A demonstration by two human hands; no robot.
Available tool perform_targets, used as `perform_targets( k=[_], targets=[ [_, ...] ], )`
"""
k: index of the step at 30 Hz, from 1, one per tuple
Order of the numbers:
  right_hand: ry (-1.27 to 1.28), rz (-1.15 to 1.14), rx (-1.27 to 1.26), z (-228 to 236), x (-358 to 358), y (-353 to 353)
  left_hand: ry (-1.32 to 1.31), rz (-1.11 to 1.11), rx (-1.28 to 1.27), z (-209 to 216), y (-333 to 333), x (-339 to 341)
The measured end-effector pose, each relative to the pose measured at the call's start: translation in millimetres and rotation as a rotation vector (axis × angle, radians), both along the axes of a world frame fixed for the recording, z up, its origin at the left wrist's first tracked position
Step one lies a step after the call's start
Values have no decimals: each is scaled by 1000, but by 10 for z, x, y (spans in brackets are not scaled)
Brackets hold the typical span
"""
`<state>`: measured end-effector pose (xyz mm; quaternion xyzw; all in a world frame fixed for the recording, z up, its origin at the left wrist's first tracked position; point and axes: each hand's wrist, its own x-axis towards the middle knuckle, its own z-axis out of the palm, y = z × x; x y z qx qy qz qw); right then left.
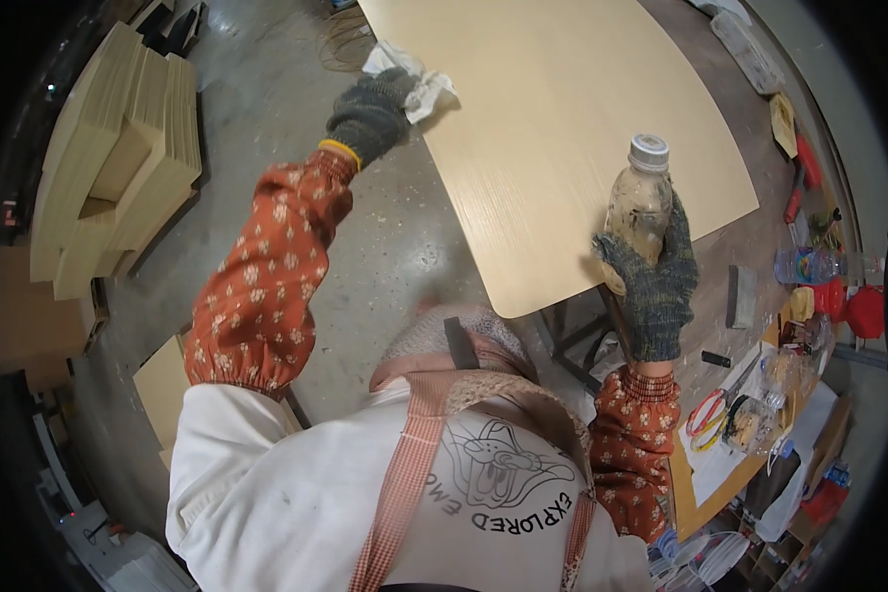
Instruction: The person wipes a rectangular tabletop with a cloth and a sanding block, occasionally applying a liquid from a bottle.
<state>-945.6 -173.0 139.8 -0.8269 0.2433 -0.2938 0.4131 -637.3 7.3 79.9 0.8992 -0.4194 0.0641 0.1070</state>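
Note:
My left hand (pixel 370 111), in a dark grey knit glove with a yellow cuff, grips a crumpled white rag (pixel 431 96) at the left edge of a large pale wood-grain board (pixel 533 197). My right hand (pixel 658 301), gloved the same way, is wrapped around a clear plastic bottle (pixel 641 202) with a white cap. Smudges mark the bottle's sides, and its contents are hard to make out. It is held cap away from me, above the board's near right part. Orange flowered sleeve covers are on both forearms.
Stacked pale boards (pixel 118 158) stand on the floor at left. Along the right lie a grey block (pixel 740 296), scissors (pixel 706 419) with red and yellow handles, a clear bottle (pixel 809 264) and a red-handled tool (pixel 807 163). Dark metal legs (pixel 572 345) show below the board's near edge.

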Motion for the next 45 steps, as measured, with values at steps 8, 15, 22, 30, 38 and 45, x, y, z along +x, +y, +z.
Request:
perform_targets(
  k=[8, 15, 22, 30, 38, 45],
  targets=[
    [-35, -33, -44, -75, -17, 6, -169, -352, 74, 104, 115, -1041],
    [412, 153, -650, 50, 374, 140, -56, -210, -353, -380, 527, -317],
    [573, 175, -808, 63, 1053, 362, 838, 359, -925, -436, 1102, -104],
    [848, 311, -761, 391, 1342, 470, 522, 409, -724, -302, 1048, -35],
    [675, 226, -801, 102, 1004, 324, 131, -237, -770, -191, 426, 229],
    [185, 99, -283, 86, 467, -3, -203, -532, -111, 13, 94, -864]
  ],
)
